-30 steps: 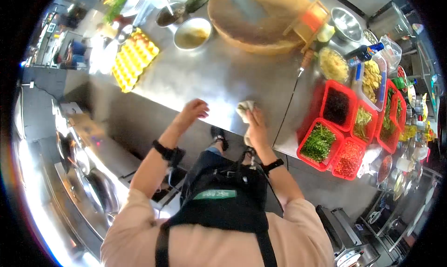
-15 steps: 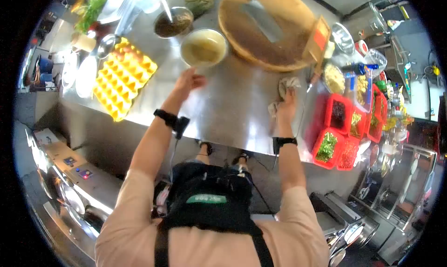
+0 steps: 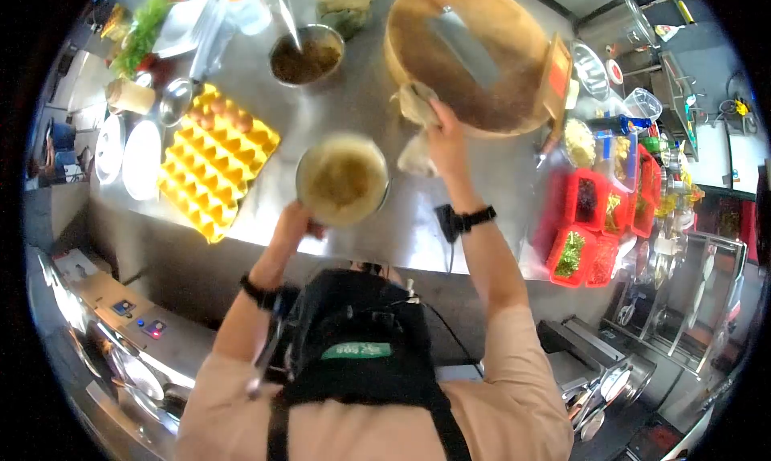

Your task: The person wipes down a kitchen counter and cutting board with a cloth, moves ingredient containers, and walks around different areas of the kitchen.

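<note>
Pale-lined bowl, brownish contents, at the worktop's near side, left hand's grip closed on its near-left rim; folded cloth, pinched in the right hand's grip, just beside the round chopping block. Left of the bowl: yellow egg tray, brown eggs in its far cells. Beyond: steel bowl of dark granular matter, spoon standing in it. On the block: cleaver, flat; wooden rack at its right edge. Far right: red tubs of chopped ingredients, close-packed, crowding that corner. Hard to make out: bowl contents, blurred; some left-hand fingers, hidden by the bowl; bottle labels at right. Worktop: bare metal, glare along the near edge. Room: kitchen, grey floor, steel racking lower right.
</note>
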